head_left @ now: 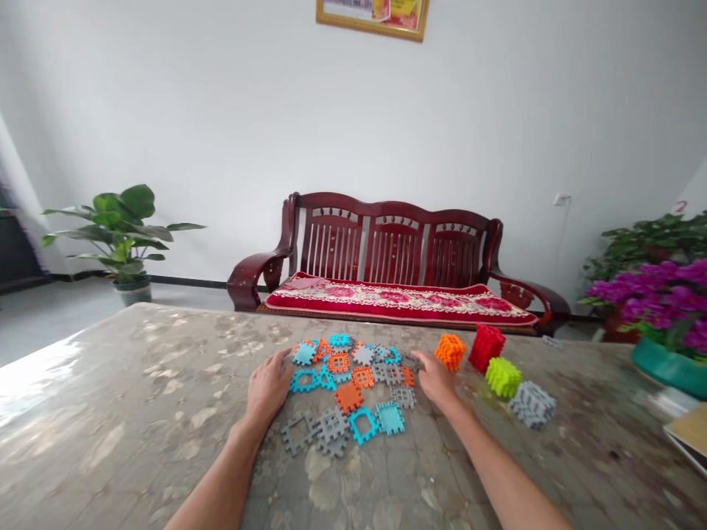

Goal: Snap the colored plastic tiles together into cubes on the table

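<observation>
Flat notched plastic pieces in blue, orange and grey lie spread between my hands, among them an orange piece (pixel 348 397), a light blue one (pixel 389 418) and a grey one (pixel 331 424). My left hand (pixel 269 381) rests at the left edge of the spread, fingers stretched forward beside the blue pieces. On the other side, my right hand (pixel 433 374) is by the grey pieces, index finger pointing inward, with nothing seen in it. Right of it stand stacks of similar pieces: orange (pixel 450 352), red (pixel 487 347), lime green (pixel 503 377) and grey (pixel 532 404).
The table (pixel 138 412) has a patterned cover. A teal flower pot (pixel 668 368) with purple flowers and a box (pixel 690 427) sit at its right edge. Beyond it are a wooden bench (pixel 393 243) and a potted plant (pixel 131 235).
</observation>
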Tool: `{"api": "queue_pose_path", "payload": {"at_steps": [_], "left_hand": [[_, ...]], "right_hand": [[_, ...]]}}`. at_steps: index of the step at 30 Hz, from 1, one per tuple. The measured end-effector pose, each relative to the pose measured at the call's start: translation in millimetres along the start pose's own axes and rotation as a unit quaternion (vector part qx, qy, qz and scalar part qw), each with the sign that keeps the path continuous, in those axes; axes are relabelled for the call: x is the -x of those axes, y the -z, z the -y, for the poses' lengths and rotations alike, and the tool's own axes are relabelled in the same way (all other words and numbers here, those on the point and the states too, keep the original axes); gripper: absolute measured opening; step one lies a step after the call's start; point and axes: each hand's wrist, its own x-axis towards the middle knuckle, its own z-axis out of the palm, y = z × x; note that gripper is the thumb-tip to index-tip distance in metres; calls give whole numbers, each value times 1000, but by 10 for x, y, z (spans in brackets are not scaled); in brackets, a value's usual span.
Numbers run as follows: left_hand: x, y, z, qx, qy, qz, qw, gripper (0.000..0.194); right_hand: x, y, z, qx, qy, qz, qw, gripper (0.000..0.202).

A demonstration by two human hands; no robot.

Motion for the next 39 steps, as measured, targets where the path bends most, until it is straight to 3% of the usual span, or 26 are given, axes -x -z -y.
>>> {"api": "queue_pose_path", "payload": {"at_steps": [5, 12, 17, 23, 26, 33, 39], "left_hand": [[25, 42, -24, -12, -7, 13, 1000, 46], [29, 63, -30, -17, -13, 10, 1000, 44], [24, 56, -15, -22, -21, 16, 999, 44], [29, 40, 7, -30, -29, 17, 999, 45], [29, 27, 16, -31, -37, 11, 999, 43], [24, 14, 5, -30, -22, 14, 999, 44], [13, 21, -1, -28, -18, 13, 999, 43]], "right_hand": [[53, -1, -24, 49, 39, 39, 997, 50], [286, 143, 37, 103, 51, -13, 993, 24], [411, 168, -78, 88, -52, -70, 992, 39], [420, 213, -146, 21, -146, -69, 987, 41], [420, 210, -99, 84, -143, -70, 984, 36], [474, 285, 17, 156, -48, -66, 984, 34], [469, 395, -166, 81, -136, -76, 985, 45]]}}
